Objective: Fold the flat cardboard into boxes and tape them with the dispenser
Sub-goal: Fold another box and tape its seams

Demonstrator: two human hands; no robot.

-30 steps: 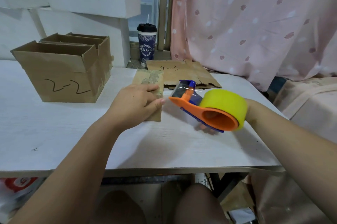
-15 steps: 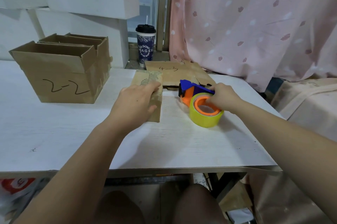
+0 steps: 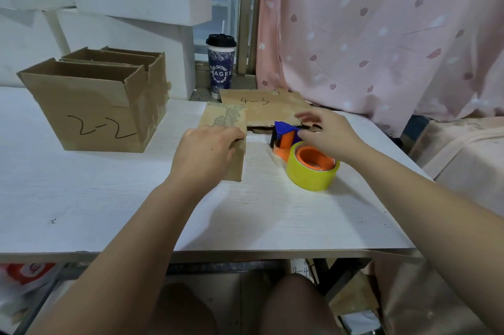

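1. At the far left of the white surface [image 3: 109,198] stands an open box marked "2-2" [image 3: 90,113], with one flap bent outward. A second open box [image 3: 136,61] stands directly behind it and touches it. Their walls hide what is inside them.
2. Near the middle, the left hand [image 3: 204,151] lies palm down on a small folded box [image 3: 229,121] that has tape on its top. Its grip is flat: the fingers press on the top and do not close around it.
3. Behind this box, by the window, stands a dark cup [image 3: 221,64] with a black lid.
4. A flat cardboard marked "4-3" [image 3: 261,108] lies at the back edge, just right of the small folded box.
5. The tape dispenser [image 3: 289,140], orange and blue with a yellow roll [image 3: 311,176], lies on its side in front of the flat cardboard.
6. The right hand [image 3: 327,135] hovers over the blue end of the dispenser and covers part of the flat cardboard. Its grip is spread and holds nothing. The fingers are blurred, so one cannot tell if they touch the dispenser.
7. A pink curtain [image 3: 381,34] hangs at the right.
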